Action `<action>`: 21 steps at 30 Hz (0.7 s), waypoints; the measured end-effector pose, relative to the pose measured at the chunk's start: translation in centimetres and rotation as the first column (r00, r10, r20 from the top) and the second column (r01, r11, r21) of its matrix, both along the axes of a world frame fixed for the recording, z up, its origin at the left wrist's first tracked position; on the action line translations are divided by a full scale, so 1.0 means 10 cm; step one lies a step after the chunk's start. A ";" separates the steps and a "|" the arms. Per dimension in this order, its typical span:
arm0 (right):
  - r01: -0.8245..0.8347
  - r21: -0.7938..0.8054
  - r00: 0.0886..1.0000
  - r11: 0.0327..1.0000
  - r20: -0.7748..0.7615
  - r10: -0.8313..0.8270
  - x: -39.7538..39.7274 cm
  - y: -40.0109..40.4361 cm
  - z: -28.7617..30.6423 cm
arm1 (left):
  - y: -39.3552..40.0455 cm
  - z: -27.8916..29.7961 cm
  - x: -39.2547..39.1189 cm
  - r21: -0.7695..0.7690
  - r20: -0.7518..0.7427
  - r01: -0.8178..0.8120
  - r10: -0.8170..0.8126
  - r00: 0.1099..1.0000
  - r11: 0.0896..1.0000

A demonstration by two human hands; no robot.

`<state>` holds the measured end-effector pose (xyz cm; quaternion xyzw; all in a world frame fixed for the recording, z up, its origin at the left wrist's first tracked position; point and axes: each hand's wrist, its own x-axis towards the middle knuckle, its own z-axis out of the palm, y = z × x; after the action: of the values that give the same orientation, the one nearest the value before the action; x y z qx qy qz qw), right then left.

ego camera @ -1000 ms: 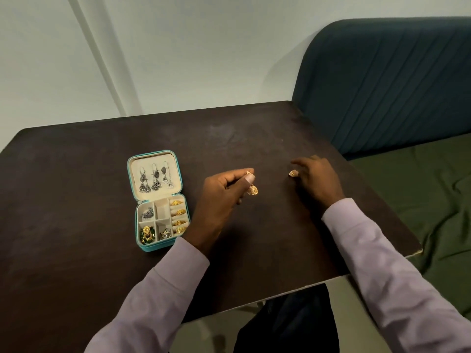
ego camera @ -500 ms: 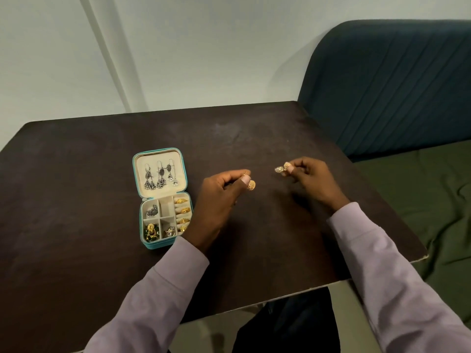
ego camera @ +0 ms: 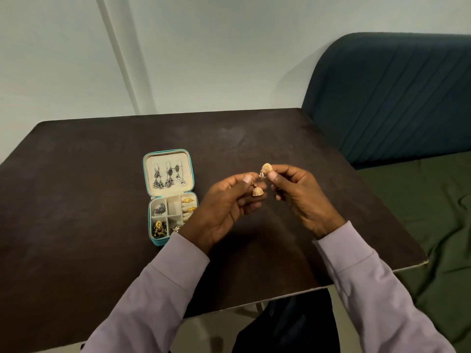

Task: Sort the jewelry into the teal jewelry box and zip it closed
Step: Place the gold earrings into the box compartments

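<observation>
Two gold bell earrings (ego camera: 257, 191) mid-frame, one pinched in the left hand (ego camera: 224, 207), one in the right hand (ego camera: 298, 197). Light, dangly, delicate: hold by the hook. Teal jewelry box (ego camera: 170, 197) open, centre-left.

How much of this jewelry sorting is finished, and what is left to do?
Mostly done: the teal jewelry box lies open with silver earrings hung in its lid and gold pieces in its compartments. In hand: the left hand pinches one gold bell earring, the right hand the other gold bell earring. Left: stow that pair and zip the box shut.
</observation>
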<state>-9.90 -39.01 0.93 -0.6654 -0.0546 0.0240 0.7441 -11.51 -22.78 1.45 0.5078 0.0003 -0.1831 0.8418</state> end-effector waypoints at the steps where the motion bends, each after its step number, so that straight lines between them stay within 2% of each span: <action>1: 0.008 -0.038 1.000 0.999 0.028 -0.007 -0.02 0.01 0.00 | 0.01 0.01 0.00 -0.043 -0.036 0.003 -0.004 0.999 0.999; 4: 0.016 -0.134 0.993 0.991 0.122 0.001 -0.07 0.03 0.02 | 0.06 0.03 0.02 -0.102 -0.084 -0.018 0.009 0.996 0.995; 11: -0.001 -0.304 0.968 0.953 0.237 0.077 -0.16 0.05 0.01 | 0.10 0.02 0.01 -0.056 -0.047 -0.058 0.055 0.997 0.997; 17: 0.011 -0.227 0.980 0.974 0.197 0.035 -0.21 0.20 0.04 | 0.10 -0.01 -0.03 0.041 0.064 -0.113 0.110 0.992 0.993; 21: 0.033 -0.230 0.984 0.973 0.180 0.009 -0.17 0.28 0.01 | 0.15 -0.04 -0.03 0.102 0.116 -0.165 0.153 0.981 0.981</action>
<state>-11.60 -36.18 1.01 -0.7476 -0.1144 -0.0344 0.6533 -11.78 -21.27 1.09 0.5614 0.0056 -0.0872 0.8229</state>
